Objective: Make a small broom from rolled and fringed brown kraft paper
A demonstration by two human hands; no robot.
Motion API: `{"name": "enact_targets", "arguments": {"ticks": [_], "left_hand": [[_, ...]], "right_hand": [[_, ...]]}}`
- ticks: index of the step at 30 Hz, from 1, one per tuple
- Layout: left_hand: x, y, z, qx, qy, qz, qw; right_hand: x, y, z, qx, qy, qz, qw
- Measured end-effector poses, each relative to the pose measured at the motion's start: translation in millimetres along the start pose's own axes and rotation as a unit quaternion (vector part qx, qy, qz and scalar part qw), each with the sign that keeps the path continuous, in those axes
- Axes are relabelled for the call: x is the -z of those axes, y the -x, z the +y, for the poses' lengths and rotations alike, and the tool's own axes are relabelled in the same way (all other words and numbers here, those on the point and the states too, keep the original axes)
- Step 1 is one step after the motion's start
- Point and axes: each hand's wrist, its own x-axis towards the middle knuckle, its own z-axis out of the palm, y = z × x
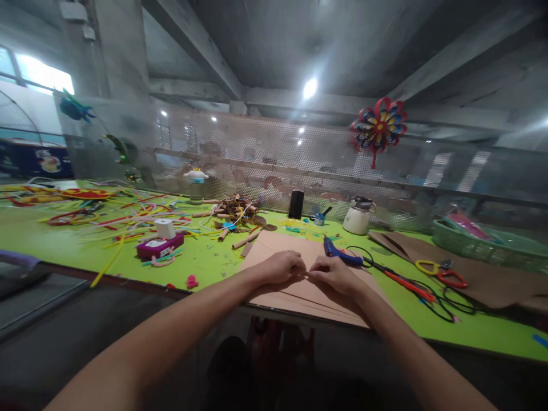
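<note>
Both hands meet over a stack of light brown paper sheets (274,299) at the table's front edge. My left hand (285,267) is closed, fingers curled with the tips pressed together. My right hand (334,273) pinches close beside it, thumb and forefinger almost touching the left fingertips. A small, thin brownish bit seems to lie between the fingertips, too small to name. A blue glue gun (342,254) rests just beyond my right hand. To its right lies a red-handled tool (410,285) among black cords.
Scissors (451,278) with yellow and red handles lie on brown paper (398,248) at right, near a green basket (471,245). A white jar (357,220), a phone (296,204) and brown paper rolls (246,240) stand behind. Colourful strips (128,220) and a purple box (160,246) are left.
</note>
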Motion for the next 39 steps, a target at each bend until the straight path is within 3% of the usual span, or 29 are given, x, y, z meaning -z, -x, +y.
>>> {"name": "enact_targets", "arguments": {"ticks": [13, 22, 26, 29, 31, 35, 37, 39], "left_hand": [[5.7, 0, 12, 0.018, -0.049, -0.021, 0.998], [13.8, 4, 14, 0.122, -0.079, -0.062, 0.987], [18.7, 4, 15, 0.127, -0.045, -0.082, 0.987], [18.3, 3, 13, 0.123, 0.004, -0.079, 0.989], [17.2, 3, 11, 0.126, 0.024, -0.064, 0.990], [15.4, 2, 8, 0.124, 0.079, -0.041, 0.988], [14.7, 1, 7, 0.118, 0.118, -0.036, 0.985], [13.5, 1, 7, 0.105, 0.161, -0.028, 0.981]], "right_hand": [[1, 0, 7, -0.022, -0.017, 0.001, 1.000], [4, -2, 10, -0.066, 0.014, 0.001, 0.998], [6, -1, 13, -0.086, 0.001, 0.002, 0.996], [5, 4, 7, -0.107, -0.065, 0.017, 0.992], [3, 9, 0, -0.135, -0.169, 0.020, 0.976], [2, 19, -15, -0.170, -0.389, 0.012, 0.905], [2, 19, -17, -0.174, -0.443, 0.021, 0.879], [4, 15, -12, -0.171, -0.453, 0.031, 0.874]]}}
